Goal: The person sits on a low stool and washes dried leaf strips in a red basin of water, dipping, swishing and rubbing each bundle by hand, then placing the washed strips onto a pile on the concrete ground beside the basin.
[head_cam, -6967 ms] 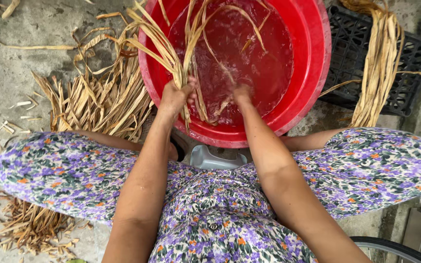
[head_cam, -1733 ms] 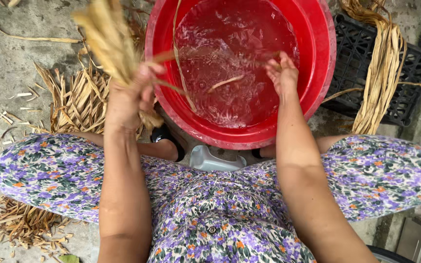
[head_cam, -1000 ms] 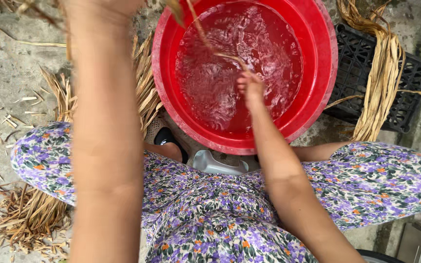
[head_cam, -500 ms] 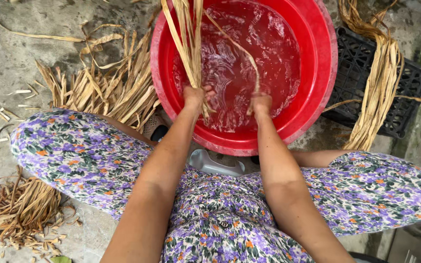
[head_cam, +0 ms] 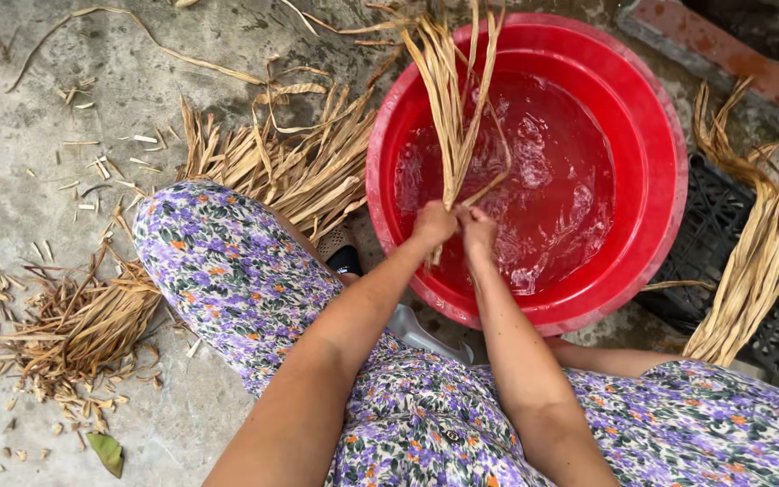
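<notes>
Outdoor home yard: concrete ground [head_cam: 38, 207], red basin [head_cam: 660, 162], dried leaves [head_cam: 308, 171].

Both hands [head_cam: 455, 227] grip dried-leaf bundle [head_cam: 451, 99] over red water basin [head_cam: 660, 144].

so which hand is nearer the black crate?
Right. The right hand grips the dried leaf bundle over the red basin, on the side toward the black crate; the left hand sits beside it, farther away.

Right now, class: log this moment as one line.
left hand: grips straw bundle | right hand: grips same | bundle over red basin of water
</notes>
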